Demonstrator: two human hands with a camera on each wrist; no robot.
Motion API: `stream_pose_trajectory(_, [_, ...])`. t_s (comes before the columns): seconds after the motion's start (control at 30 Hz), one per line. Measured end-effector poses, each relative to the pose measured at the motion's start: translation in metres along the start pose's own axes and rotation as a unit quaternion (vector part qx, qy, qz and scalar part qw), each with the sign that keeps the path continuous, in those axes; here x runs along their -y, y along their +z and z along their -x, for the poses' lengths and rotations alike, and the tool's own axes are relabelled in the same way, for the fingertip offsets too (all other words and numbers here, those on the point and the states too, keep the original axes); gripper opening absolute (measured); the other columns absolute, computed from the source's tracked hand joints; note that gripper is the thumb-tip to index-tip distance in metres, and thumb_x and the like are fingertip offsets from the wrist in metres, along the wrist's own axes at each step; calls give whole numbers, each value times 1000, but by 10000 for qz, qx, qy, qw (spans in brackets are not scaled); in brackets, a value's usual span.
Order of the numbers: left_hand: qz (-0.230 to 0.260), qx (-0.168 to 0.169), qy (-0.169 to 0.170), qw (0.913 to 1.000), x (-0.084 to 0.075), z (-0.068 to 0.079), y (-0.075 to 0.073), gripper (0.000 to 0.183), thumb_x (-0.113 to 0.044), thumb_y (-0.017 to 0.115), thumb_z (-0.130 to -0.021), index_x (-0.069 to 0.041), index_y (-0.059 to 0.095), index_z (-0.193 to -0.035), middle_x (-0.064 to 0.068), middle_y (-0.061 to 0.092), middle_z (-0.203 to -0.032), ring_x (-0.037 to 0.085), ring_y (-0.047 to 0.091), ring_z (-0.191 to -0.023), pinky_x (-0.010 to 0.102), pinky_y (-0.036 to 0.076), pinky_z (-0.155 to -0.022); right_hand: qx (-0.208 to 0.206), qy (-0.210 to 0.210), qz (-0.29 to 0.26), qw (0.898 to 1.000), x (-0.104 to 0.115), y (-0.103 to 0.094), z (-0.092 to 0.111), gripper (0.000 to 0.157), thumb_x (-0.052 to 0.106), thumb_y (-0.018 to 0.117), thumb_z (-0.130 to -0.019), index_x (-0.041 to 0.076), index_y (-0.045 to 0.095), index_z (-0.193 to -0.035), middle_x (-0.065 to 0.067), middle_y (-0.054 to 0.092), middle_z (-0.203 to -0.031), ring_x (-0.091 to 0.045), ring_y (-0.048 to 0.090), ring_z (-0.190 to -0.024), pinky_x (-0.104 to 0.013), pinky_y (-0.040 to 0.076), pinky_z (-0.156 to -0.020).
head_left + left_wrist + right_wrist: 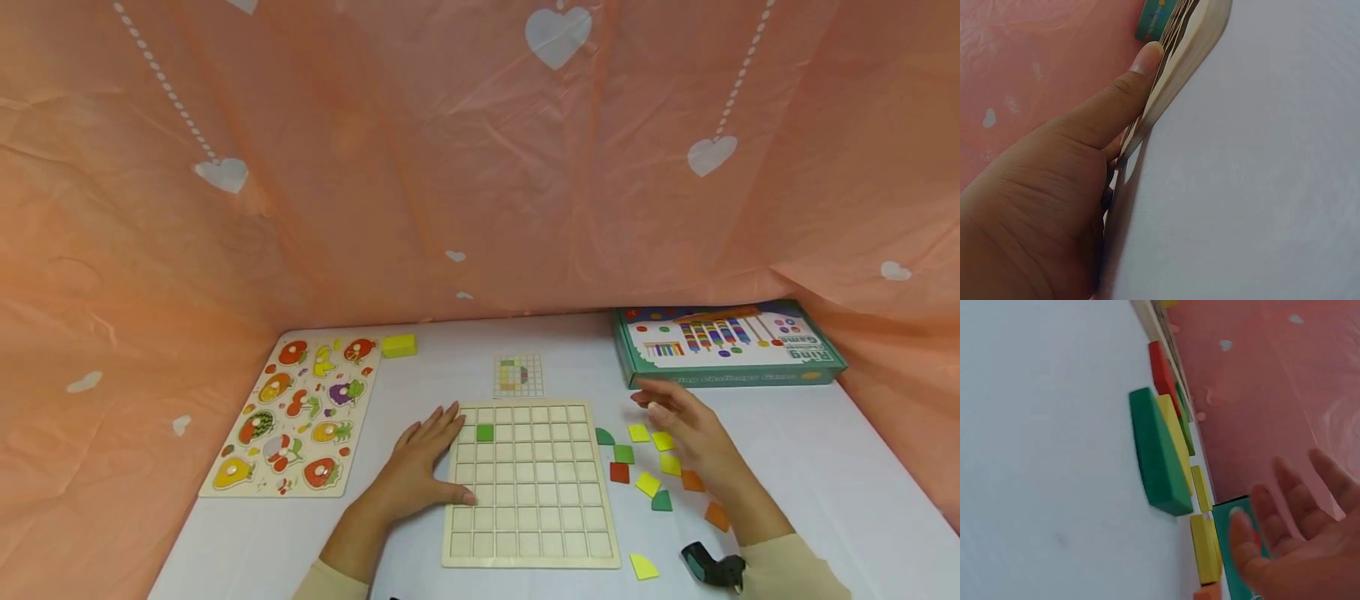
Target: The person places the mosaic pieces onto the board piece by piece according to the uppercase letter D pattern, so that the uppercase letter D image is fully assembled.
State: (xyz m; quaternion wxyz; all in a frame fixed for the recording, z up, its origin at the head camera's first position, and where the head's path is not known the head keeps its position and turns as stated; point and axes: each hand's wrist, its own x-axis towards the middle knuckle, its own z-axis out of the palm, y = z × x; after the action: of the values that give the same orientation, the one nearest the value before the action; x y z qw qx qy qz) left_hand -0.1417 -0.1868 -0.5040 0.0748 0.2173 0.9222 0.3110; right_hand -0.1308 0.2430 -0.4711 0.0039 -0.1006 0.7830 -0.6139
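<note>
My left hand (411, 473) rests along the left edge of a pale wooden grid board (528, 545), fingers spread and the thumb over its squares. In the left wrist view the thumb (1107, 109) lies on the board's rim. One green square tile (485, 432) sits in the grid near the upper left. My right hand (693, 433) hovers over the loose tiles right of the board, with loosely bent fingers and nothing in them. Among these are a red square (619, 472), a green quarter-round (1157, 456), yellow tiles (647, 483) and orange tiles (717, 516).
A small printed grid card (517, 376) lies behind the board. On the left are a fruit puzzle board (303, 417) and a yellow block (399, 346). A green game box (727, 342) stands at the back right; a black curved object (711, 568) lies by the right sleeve.
</note>
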Motion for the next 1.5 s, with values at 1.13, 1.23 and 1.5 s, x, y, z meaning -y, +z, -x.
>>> stream_pose_trajectory(1.13, [41, 78, 57, 9999, -1, 1, -3, 124, -64, 94, -74, -8, 38, -170, 2, 21, -180, 30, 12, -165, 58, 5, -130, 102, 316, 2191, 9751, -12, 5, -1, 16, 4, 78, -101, 14, 79, -114, -2, 75, -116, -27, 65, -108, -42, 56, -98])
stream_pose_trajectory(1.23, [47, 68, 63, 9999, -1, 1, -3, 124, -64, 94, -74, -7, 39, -170, 2, 21, -179, 31, 12, -165, 59, 5, -130, -72, 304, 2115, 9769, -9, 6, -1, 17, 4, 77, -101, 11, 79, -117, -1, 76, -113, -24, 65, -100, -28, 56, -88])
stream_pose_trajectory(1.5, [27, 28, 48, 10000, -1, 1, -2, 124, -65, 93, -74, -7, 39, -169, 2, 22, -179, 31, 13, -165, 59, 5, -130, -333, -73, 1794, 9832, 4, 12, 0, 15, 10, 79, -102, 10, 81, -116, 2, 73, -108, -20, 65, -91, -23, 55, -76])
